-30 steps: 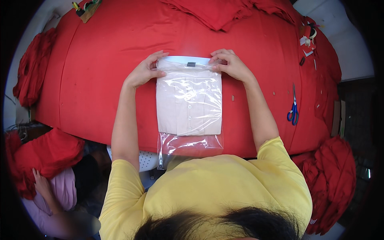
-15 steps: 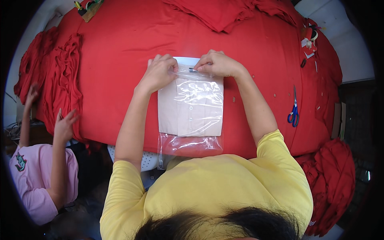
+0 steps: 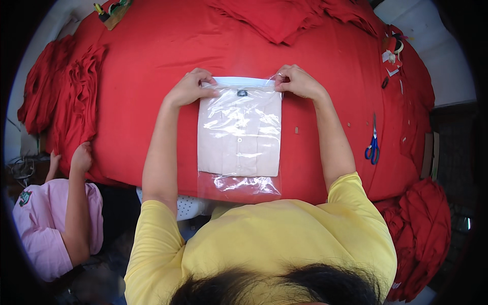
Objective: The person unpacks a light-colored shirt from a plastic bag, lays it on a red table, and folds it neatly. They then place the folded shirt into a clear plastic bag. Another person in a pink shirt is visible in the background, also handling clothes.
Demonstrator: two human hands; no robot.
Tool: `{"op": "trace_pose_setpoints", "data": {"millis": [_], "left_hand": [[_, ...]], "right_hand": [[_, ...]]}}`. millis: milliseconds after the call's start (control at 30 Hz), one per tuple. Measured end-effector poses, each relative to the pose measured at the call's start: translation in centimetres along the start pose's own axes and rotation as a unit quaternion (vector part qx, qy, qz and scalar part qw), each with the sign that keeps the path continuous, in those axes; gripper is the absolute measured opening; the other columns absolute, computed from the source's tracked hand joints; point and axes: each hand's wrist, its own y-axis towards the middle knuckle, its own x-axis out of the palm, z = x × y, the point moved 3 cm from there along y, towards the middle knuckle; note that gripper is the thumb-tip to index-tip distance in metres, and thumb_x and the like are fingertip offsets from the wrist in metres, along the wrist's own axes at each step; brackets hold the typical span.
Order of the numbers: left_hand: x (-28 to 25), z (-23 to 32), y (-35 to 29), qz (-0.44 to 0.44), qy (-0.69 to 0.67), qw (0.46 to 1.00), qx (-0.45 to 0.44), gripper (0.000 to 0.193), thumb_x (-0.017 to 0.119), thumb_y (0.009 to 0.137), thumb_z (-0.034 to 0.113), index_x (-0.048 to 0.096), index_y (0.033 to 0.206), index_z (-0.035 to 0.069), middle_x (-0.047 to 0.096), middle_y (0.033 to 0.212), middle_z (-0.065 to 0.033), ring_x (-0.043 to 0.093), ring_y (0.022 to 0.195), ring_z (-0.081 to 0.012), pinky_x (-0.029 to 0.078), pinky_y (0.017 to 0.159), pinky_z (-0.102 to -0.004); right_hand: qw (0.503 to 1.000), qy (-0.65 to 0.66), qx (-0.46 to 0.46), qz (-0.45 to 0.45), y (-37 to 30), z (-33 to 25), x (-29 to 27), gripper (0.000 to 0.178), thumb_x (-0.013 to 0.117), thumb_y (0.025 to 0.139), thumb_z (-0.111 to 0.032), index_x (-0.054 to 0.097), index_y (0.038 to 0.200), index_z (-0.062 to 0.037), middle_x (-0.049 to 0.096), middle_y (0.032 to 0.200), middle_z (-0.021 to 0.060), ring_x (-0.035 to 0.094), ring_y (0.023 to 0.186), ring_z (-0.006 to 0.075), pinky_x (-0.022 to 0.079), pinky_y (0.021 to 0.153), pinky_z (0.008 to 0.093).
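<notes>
A folded beige buttoned shirt [image 3: 239, 137] lies inside a clear plastic bag [image 3: 239, 187] on the red cloth in front of me. A white strip [image 3: 244, 81] shows along the bag's far edge, and a small dark label marks the shirt's neck. My left hand [image 3: 192, 87] pinches the bag at its far left corner. At the far right corner my right hand [image 3: 299, 81] pinches the plastic between thumb and fingers. The bag's near end extends past the shirt and lies loose.
Red cloth [image 3: 147, 61] covers the table. Blue-handled scissors [image 3: 373, 147] lie to the right, with a tape roll [image 3: 398, 46] farther back. A co-worker in a pink shirt [image 3: 56, 223] grips red fabric [image 3: 76, 107] at the left. More red fabric [image 3: 419, 229] hangs at the lower right.
My hands have moved apart from the middle of the bag's far edge to its two corners. More of the shirt's neck shows. The co-worker's hands have closed on the red fabric.
</notes>
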Motion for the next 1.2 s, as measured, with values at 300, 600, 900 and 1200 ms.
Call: {"op": "trace_pose_setpoints", "data": {"millis": [300, 600, 900, 1200], "left_hand": [[-0.7, -2.1, 0.3, -0.083, -0.198, 0.974, -0.074, 0.029, 0.07, 0.076, 0.003, 0.066, 0.105, 0.002, 0.061, 0.116, -0.0085, 0.056, 0.096, -0.014, 0.045, 0.088, -0.0273], [-1.4, -2.1, -2.1, -0.024, -0.256, 0.963, -0.08, 0.038, 0.072, 0.076, 0.006, 0.061, 0.112, -0.002, 0.064, 0.096, -0.008, 0.06, 0.089, -0.0149, 0.048, 0.085, -0.0268], [0.4, -1.4, -1.1, -0.049, -0.161, 0.98, -0.104, 0.019, 0.067, 0.082, 0.005, 0.066, 0.099, -0.002, 0.065, 0.086, -0.0052, 0.06, 0.082, -0.0125, 0.047, 0.08, -0.0265], [-0.8, 4.3, 4.8, -0.057, 0.117, 0.991, 0.008, 0.015, 0.066, 0.081, 0.009, 0.068, 0.092, -0.002, 0.067, 0.087, -0.0126, 0.063, 0.082, -0.0264, 0.047, 0.078, -0.0335]], "right_hand": [[0.986, 0.127, 0.066, 0.086, -0.4, -0.1, 1.3, 0.011, 0.064, 0.081, -0.005, 0.067, 0.091, -0.0013, 0.066, 0.095, 0.0095, 0.061, 0.088, 0.0202, 0.047, 0.08, 0.0304], [0.971, 0.238, 0.026, -0.015, -1.5, 0.4, 1.4, 0.019, 0.058, 0.084, -0.003, 0.066, 0.101, 0.0026, 0.067, 0.103, 0.0093, 0.06, 0.096, 0.0184, 0.045, 0.088, 0.0302], [0.967, 0.237, 0.012, -0.095, -1.2, 1.4, 1.9, 0.019, 0.062, 0.084, -0.003, 0.066, 0.102, 0.0014, 0.065, 0.093, 0.0046, 0.059, 0.085, 0.0126, 0.048, 0.079, 0.0264], [0.945, 0.316, 0.046, -0.073, -5.2, -0.3, 3.7, 0.016, 0.051, 0.09, -0.001, 0.065, 0.096, 0.0, 0.063, 0.085, 0.0009, 0.057, 0.077, 0.0088, 0.049, 0.071, 0.0235]]}}
